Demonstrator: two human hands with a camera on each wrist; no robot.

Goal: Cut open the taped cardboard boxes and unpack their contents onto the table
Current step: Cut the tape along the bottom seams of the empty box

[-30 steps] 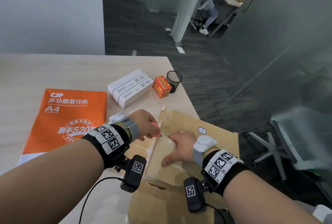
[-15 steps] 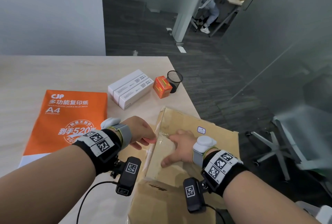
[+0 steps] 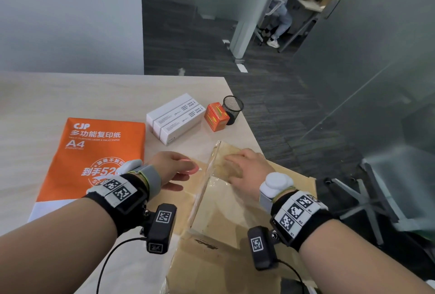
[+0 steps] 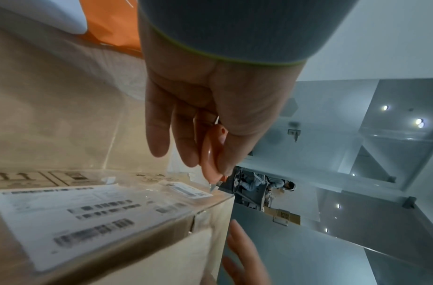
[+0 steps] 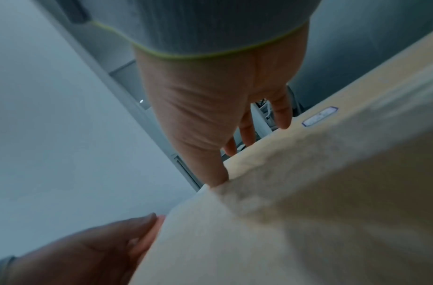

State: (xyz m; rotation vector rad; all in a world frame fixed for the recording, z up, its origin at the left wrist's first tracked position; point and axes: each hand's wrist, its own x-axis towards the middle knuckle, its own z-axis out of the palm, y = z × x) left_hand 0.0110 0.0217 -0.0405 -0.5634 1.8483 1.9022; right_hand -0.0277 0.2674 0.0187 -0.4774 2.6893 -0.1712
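Right, my left hand (image 3: 173,167) pinched the pink cutter (image 4: 211,152) between thumb and fingers, blade tip at the cardboard box (image 3: 226,213) top's left edge; my right hand (image 3: 247,169) lay flat, fingers straight, on its taped top.

Cardboard box (image 3: 235,218) sits at near right corner of desk (image 3: 70,95). Paper ream (image 3: 94,152) lies left of it. Three slim boxes (image 3: 175,118) side by side behind ream; small carton (image 3: 216,116) right of them, mesh cup (image 3: 232,108) just behind the carton, near desk edge.
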